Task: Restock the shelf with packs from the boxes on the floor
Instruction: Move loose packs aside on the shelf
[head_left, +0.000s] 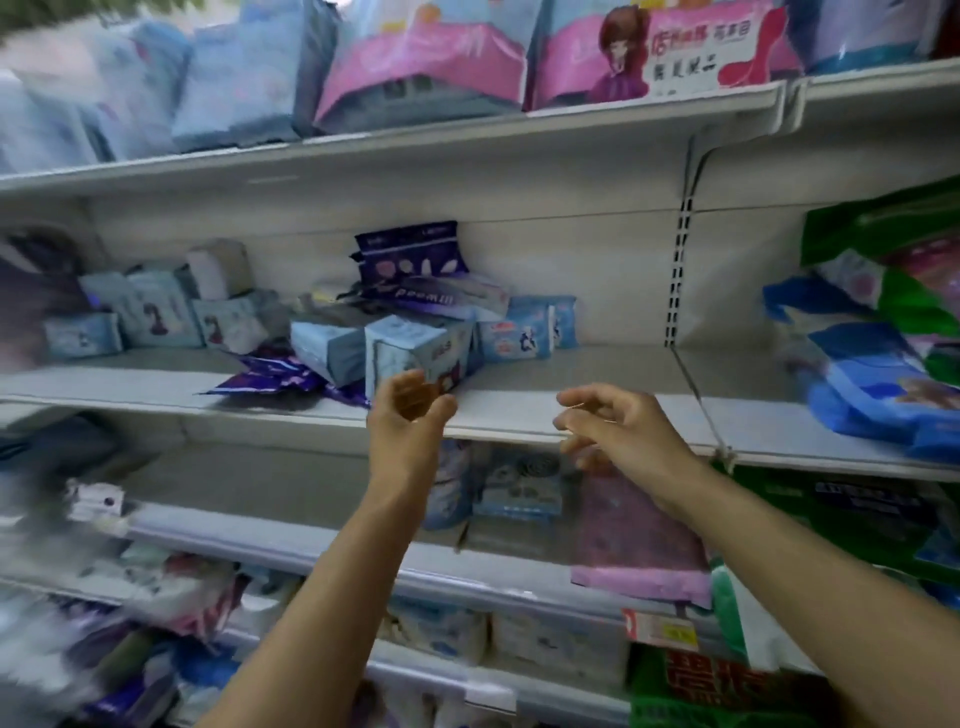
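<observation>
Both my arms reach up toward the middle shelf. My left hand hovers at the shelf's front edge with loosely curved fingers, just in front of a light blue pack, and holds nothing. My right hand is beside it, fingers relaxed and spread, also without anything in it. Behind the blue pack lie more light blue packs and purple packs in a loose pile. The boxes on the floor are out of view.
The top shelf holds pink packs and blue packs. Green and blue bags crowd the right bay. Small blue packs stand at middle left. Lower shelves hold a pink pack and white packs. Bare shelf lies right of the pile.
</observation>
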